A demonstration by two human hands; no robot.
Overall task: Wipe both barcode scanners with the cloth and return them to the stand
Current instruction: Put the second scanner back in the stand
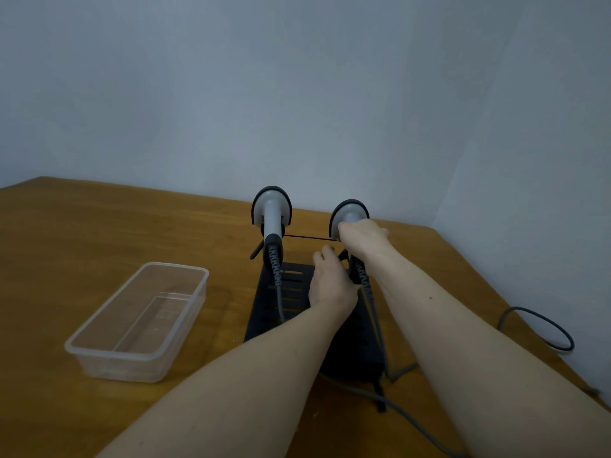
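We see two grey barcode scanners with black-rimmed heads, left scanner (271, 209) and right scanner (347, 211), both upright on the black slotted metal stand (281, 302) on the wooden table (99, 226). Right hand (362, 238) curls around the right scanner's neck. Left hand (330, 285) rests against that scanner's lower handle; we cannot tell its grip. A clear plastic tub (139, 322) sits left of the stand.

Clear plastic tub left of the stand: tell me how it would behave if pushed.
The tub looks thin-walled and holds nothing visible, so it is probably light and would slide easily on the smooth wooden table. Its low, wide shape makes tipping unlikely; the walls may flex.
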